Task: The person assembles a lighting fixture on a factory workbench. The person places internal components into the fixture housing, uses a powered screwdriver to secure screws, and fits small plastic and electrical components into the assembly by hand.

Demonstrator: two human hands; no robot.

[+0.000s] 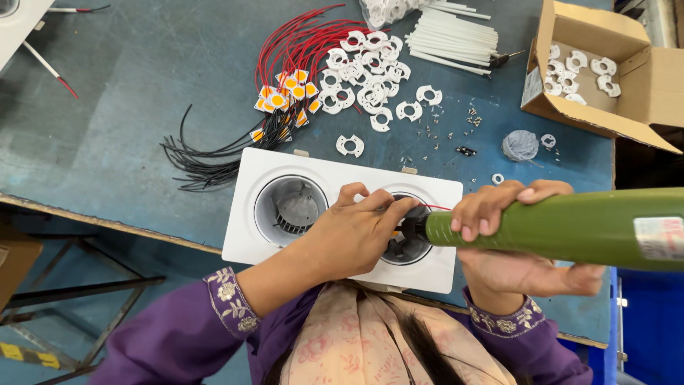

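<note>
A white twin-well lamp housing (249,214) lies at the near edge of the blue table (128,107). My left hand (356,232) rests over its right well (407,249), fingertips pinched at a small part there, with a thin red wire (436,207) running out beside them. My right hand (499,214) is wrapped round a green power screwdriver (570,227), held level, its dark tip (412,228) at the right well next to my left fingers. The left well (292,207) shows a grey finned heat sink.
Behind the housing lie yellow LED chips with red and black wires (285,100), a heap of white ring holders (363,71), white tubes (452,36), loose screws (470,121) and a grey ball of thread (520,145). An open cardboard box (641,78) with more holders stands at the back right.
</note>
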